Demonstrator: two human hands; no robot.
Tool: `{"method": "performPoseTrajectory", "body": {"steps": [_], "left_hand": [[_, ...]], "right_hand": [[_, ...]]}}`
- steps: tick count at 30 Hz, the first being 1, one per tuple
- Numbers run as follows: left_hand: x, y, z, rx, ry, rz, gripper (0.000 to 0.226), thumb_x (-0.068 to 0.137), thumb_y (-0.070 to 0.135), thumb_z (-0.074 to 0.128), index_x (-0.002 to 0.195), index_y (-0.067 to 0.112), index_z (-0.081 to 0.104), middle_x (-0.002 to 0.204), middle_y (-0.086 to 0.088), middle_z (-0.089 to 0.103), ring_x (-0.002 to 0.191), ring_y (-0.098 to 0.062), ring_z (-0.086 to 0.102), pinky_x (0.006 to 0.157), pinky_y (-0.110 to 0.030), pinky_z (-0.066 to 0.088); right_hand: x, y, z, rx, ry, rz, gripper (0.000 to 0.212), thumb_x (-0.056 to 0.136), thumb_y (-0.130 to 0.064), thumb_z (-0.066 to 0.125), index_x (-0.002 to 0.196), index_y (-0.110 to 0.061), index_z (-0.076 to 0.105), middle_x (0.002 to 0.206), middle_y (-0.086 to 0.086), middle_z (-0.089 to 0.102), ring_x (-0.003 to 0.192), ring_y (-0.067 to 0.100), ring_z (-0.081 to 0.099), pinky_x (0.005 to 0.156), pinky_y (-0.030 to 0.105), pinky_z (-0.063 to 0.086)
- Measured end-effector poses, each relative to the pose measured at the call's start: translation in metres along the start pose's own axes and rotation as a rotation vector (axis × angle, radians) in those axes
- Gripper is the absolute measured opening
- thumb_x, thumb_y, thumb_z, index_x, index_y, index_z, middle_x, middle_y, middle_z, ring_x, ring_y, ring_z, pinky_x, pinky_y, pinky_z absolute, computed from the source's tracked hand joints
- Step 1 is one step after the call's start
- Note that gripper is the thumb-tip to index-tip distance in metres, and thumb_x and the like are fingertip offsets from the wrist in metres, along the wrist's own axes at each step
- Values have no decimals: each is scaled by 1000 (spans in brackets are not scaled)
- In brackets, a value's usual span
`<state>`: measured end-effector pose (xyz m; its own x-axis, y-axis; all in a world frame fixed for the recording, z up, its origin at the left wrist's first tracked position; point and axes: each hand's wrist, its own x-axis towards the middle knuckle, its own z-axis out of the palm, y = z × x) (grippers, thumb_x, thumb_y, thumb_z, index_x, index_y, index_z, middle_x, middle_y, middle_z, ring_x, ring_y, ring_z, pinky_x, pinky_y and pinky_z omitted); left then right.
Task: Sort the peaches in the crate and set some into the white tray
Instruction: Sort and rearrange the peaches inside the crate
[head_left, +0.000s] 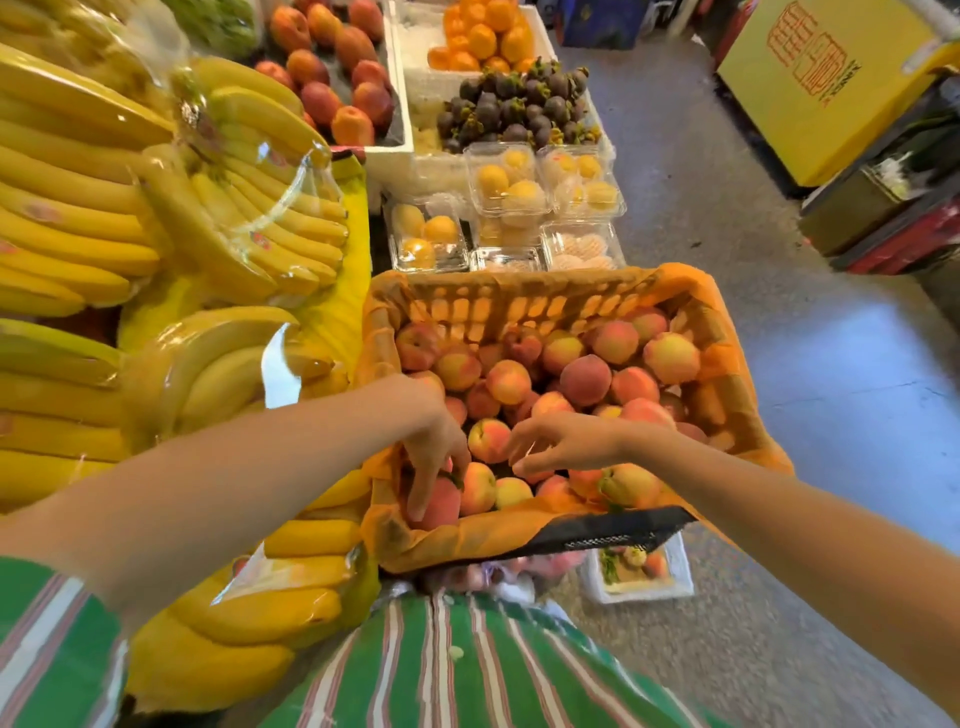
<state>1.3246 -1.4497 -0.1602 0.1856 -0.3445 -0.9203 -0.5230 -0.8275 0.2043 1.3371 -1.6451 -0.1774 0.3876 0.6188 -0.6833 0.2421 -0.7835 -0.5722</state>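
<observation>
while left hand (434, 447) fingers clamp a peach (441, 504), right hand (561, 441) fingers apart, white tray (675, 582) half-hidden

The peaches (585, 380) have a matt, soft-looking skin with no shine. The crate (524, 301) looks like hard plastic lattice, lined with thin orange material (519, 535) that is wrinkled; paper or cloth, I cannot tell. The bananas (78, 182) have smooth skin under clear glossy plastic film. The clear boxes (506, 179) are shiny thin plastic. The white tray (680, 584) looks like matt foam. The floor (857, 415) is smooth and partly reflecting.
</observation>
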Motion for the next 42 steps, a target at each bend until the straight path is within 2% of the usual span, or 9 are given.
{"method": "performPoseTrajectory", "body": {"steps": [3,6,14,20,27,33,36,38,42], "left_hand": [[7,-2,2,89,1,45,86,67,52,80,140,29,41,143,2,42,126,-25,46,101,-43,45],[-2,-10,-7,35,50,108,81,70,48,80,139,26,44,139,2,44,124,-22,46,96,-35,45],[-48,-62,-36,-514,356,233,61,70,40,81,124,27,56,121,5,54,110,-18,54,93,-34,50],[-47,-78,-20,-773,518,253,59,58,57,76,108,29,61,112,6,59,107,-17,56,88,-34,50],[-49,-80,-20,-924,522,280,60,63,45,77,116,23,59,115,-2,60,108,-23,59,89,-40,53],[-46,-76,-25,-1185,479,356,64,70,23,79,126,20,49,123,-8,55,109,-29,62,89,-43,56],[-43,-69,-28,-1329,509,445,54,80,6,72,126,21,49,122,-8,57,104,-21,65,79,-31,58],[-40,-63,-29,-1373,538,482,53,82,2,68,125,25,49,120,-6,58,100,-16,66,74,-24,57],[-27,-59,-31,-1450,518,548,82,68,1,80,137,25,44,132,-11,54,108,-20,65,78,-24,55]], "right_hand": [[-2,3,5,64,14,26,38,93,-36,60,126,-18,58,121,-3,62,111,13,59,94,31,49],[-3,7,8,121,28,56,37,93,-34,61,125,-17,59,121,1,62,111,14,60,91,27,50],[23,0,25,41,-12,117,66,90,-40,63,146,-21,34,135,3,52,113,19,56,92,31,48],[56,-11,40,-166,-84,56,58,93,-32,58,145,-25,32,114,1,53,93,17,51,74,30,41],[57,-5,41,-212,-37,-26,65,78,-35,76,128,-19,37,107,-2,45,93,19,47,71,33,38],[17,7,8,148,99,14,66,77,-36,77,132,-29,43,131,0,48,112,19,55,92,40,51],[-10,6,-4,343,205,33,59,77,-31,80,127,-30,49,128,-2,48,112,18,52,89,28,50],[-27,7,-6,479,268,9,55,77,-25,80,123,-31,50,128,3,47,116,26,51,92,36,50],[-52,6,-9,723,310,-30,59,75,-18,79,125,-32,50,129,7,50,111,26,59,83,30,55]]}}
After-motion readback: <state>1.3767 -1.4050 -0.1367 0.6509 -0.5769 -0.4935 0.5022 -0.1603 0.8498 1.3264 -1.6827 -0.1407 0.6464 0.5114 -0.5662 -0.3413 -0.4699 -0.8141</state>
